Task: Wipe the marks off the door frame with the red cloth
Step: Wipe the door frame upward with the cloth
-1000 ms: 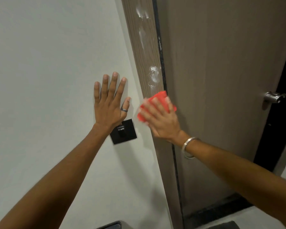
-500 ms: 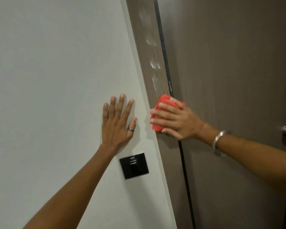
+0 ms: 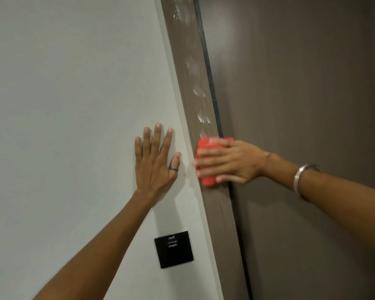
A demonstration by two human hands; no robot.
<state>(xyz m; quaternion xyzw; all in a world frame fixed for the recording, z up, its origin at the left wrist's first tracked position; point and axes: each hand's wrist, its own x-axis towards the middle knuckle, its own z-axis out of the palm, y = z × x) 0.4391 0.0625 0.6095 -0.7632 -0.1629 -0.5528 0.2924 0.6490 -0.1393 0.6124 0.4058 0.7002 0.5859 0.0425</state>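
A brown wood-grain door frame (image 3: 221,224) runs up the middle of the view between the wall and the door. Several white smeared marks (image 3: 202,118) show on it above my right hand, reaching to the top of the view. My right hand (image 3: 230,163) presses a folded red cloth (image 3: 206,146) flat against the frame, fingers pointing left over the cloth. My left hand (image 3: 155,161) lies flat on the white wall left of the frame, fingers spread, holding nothing. A ring sits on its thumb.
The white wall (image 3: 63,105) fills the left half. A black square switch plate (image 3: 173,249) is set in it below my left hand. The grey-brown door (image 3: 301,94) fills the right side, shut against the frame.
My right hand has slid the red cloth up the frame, over the lowest white mark. The view has tilted upward, so the switch plate sits lower and the door handle has left the picture.
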